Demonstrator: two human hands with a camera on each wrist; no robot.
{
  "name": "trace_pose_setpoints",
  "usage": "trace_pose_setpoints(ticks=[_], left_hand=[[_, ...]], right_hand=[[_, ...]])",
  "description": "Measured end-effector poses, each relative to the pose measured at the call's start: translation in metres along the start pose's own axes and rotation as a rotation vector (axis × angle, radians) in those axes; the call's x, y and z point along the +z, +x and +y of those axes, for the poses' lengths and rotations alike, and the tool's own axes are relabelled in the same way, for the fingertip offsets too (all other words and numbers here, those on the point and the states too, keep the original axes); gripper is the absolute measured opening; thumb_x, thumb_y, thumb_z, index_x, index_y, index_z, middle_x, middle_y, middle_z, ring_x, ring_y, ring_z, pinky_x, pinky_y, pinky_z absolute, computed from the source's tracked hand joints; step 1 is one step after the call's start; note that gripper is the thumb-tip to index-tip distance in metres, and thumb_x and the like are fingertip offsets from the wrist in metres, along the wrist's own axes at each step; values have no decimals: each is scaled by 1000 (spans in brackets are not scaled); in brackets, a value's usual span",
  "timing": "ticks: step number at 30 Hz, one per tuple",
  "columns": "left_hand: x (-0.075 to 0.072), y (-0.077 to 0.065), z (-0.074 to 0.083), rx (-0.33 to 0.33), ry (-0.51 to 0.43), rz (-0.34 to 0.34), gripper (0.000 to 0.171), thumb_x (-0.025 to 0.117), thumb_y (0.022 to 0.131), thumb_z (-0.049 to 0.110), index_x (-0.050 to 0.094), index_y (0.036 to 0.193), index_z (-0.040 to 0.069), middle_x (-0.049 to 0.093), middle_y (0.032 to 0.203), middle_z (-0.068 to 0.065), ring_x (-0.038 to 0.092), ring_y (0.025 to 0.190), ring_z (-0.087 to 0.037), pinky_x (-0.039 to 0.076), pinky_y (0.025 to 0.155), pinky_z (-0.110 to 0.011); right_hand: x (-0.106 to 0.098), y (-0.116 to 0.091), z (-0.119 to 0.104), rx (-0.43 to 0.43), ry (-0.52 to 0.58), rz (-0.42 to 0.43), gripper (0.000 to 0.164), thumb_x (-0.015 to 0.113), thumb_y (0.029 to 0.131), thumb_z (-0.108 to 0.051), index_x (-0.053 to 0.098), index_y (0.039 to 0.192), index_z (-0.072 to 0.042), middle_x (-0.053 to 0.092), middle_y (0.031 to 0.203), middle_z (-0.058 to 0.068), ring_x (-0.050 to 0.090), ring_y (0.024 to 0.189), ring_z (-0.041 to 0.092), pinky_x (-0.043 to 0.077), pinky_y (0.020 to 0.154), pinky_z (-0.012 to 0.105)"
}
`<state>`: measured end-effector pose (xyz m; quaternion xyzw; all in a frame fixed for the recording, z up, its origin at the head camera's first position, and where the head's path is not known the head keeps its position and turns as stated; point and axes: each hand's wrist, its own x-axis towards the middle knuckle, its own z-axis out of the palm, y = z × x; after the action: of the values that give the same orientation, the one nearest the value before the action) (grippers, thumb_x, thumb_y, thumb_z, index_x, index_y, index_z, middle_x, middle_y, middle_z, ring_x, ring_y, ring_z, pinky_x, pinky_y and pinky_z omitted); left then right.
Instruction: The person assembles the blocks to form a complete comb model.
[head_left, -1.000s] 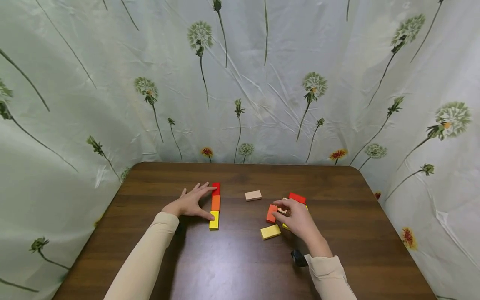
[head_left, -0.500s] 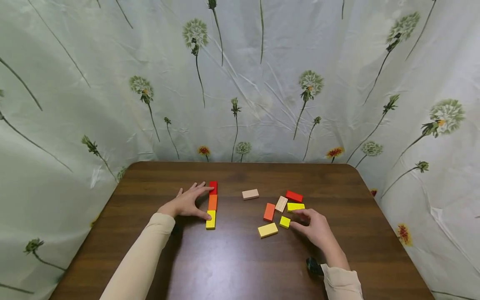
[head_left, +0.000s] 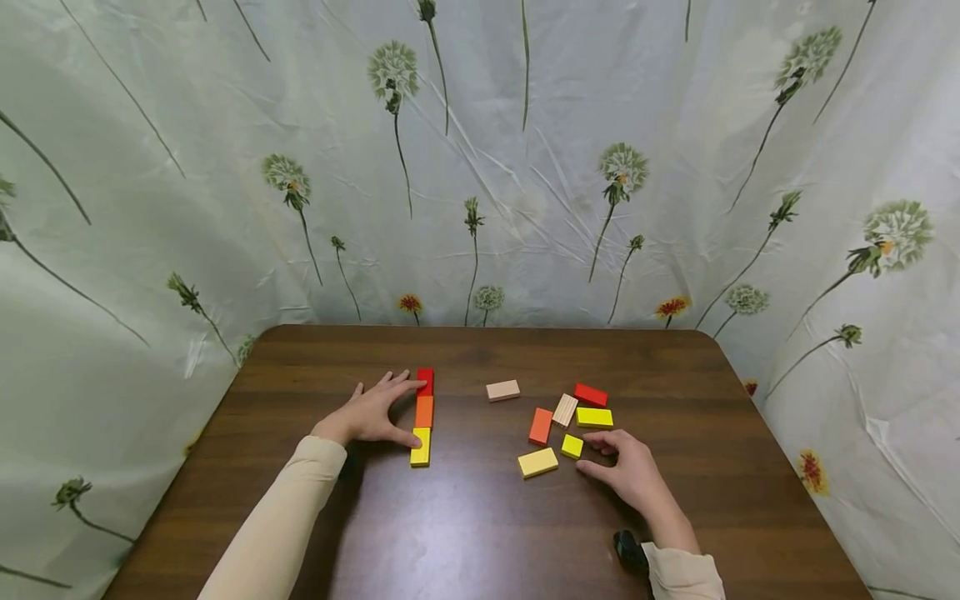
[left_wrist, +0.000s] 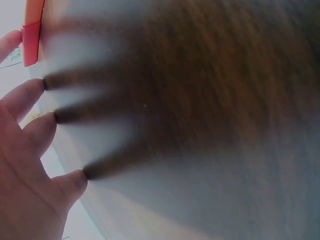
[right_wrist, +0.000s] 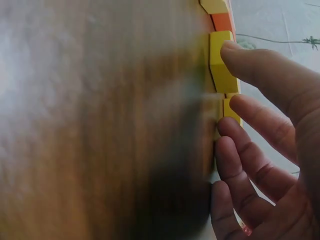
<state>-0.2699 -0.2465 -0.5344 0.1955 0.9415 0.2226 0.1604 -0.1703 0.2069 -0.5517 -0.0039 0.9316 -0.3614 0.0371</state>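
My left hand (head_left: 371, 414) lies beside a row of three small blocks, its fingers spread. Its thumb touches the yellow block (head_left: 421, 457) at the near end; its index fingertip is at the red block (head_left: 425, 377) at the far end. Between them lies an orange block (head_left: 424, 412). On the right, my right hand (head_left: 628, 471) is just beside a short yellow block (head_left: 572, 447), thumb and index finger apart and holding nothing. In the right wrist view the thumb tip overlaps a yellow block (right_wrist: 223, 62), and the other fingers are loosely bent.
Around the right hand lie a longer yellow block (head_left: 595, 418), a red block (head_left: 591, 394), a plain wooden block (head_left: 565, 411), an orange-red block (head_left: 540, 426) and a pale yellow block (head_left: 537, 462). A pale pink block (head_left: 502, 391) lies mid-table. Behind the brown table (head_left: 465, 533) hangs a flowered curtain (head_left: 525, 183).
My right hand has moved right and toward me from over the loose blocks, uncovering the wooden and yellow ones. The left hand stays at the row.
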Motion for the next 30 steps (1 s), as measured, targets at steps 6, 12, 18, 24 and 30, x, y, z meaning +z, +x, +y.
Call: trace_pose_setpoints(ticks=[6, 12, 18, 24, 30], left_hand=[[-3, -2, -1, 0, 25, 11, 108, 90, 76, 62, 44, 165, 22, 29, 177, -19, 19, 165, -50, 9, 119, -89], [-1, -1, 0, -9, 24, 2, 108, 90, 76, 63, 43, 166, 23, 27, 178, -18, 18, 165, -50, 8, 120, -88], [1, 0, -1, -18, 5, -3, 109, 90, 76, 63, 41, 166, 24, 25, 179, -17, 15, 166, -49, 6, 121, -87], [3, 1, -1, -19, -4, -9, 109, 90, 77, 62, 41, 167, 24, 24, 179, -18, 14, 166, -49, 5, 122, -86], [2, 0, -1, -29, -15, -13, 109, 89, 77, 61, 40, 167, 24, 22, 179, -18, 13, 166, -49, 2, 122, -86]], right_hand=[[5, 2, -2, 2, 9, 14, 41, 93, 85, -24, 79, 120, -9, 71, 115, 6, 66, 103, 22, 59, 95, 43], [7, 3, -2, -2, -1, 34, 37, 93, 85, -24, 79, 116, -8, 71, 112, 7, 66, 100, 21, 59, 92, 42], [8, 4, -1, -7, -3, 59, 31, 91, 87, -19, 79, 114, -7, 71, 108, 6, 66, 97, 20, 59, 89, 37], [3, 3, 1, -22, -3, 42, 32, 87, 91, -14, 79, 121, -7, 71, 107, 7, 67, 97, 20, 59, 89, 36], [3, 4, -1, 30, 11, 42, 41, 87, 91, -16, 73, 127, -2, 72, 107, 9, 65, 96, 20, 58, 88, 35]])
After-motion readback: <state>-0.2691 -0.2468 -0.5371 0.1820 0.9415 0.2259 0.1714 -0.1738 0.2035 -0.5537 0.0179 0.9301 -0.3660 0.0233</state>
